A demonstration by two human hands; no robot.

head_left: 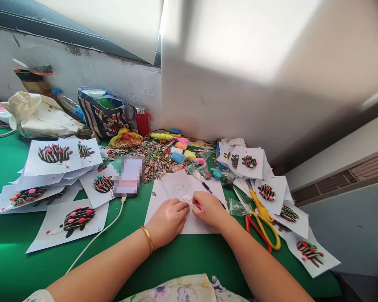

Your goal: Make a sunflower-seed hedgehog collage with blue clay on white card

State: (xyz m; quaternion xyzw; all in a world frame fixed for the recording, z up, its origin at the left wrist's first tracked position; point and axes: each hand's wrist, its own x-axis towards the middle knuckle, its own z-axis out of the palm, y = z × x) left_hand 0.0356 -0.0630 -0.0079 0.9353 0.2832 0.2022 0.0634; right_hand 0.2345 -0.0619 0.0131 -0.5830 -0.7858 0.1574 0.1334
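Observation:
My left hand (168, 220) rests on a white sheet of paper (176, 191) with its fingers curled, pressing near a small white lump of clay (187, 197). My right hand (209, 209) is closed in a pinch on a small pink tool or clay piece (199, 206). A faint pencil outline (179, 191) is drawn on the sheet just beyond my fingers. A black pen (207, 187) lies on the paper past my right hand.
Finished hedgehog sheets (77, 218) cover the green table (182, 256) left and right. A pile of sunflower seeds (156, 159), clay blocks (178, 157), a phone (129, 176) with a white cable, scissors (261, 220) and bags (103, 113) lie around.

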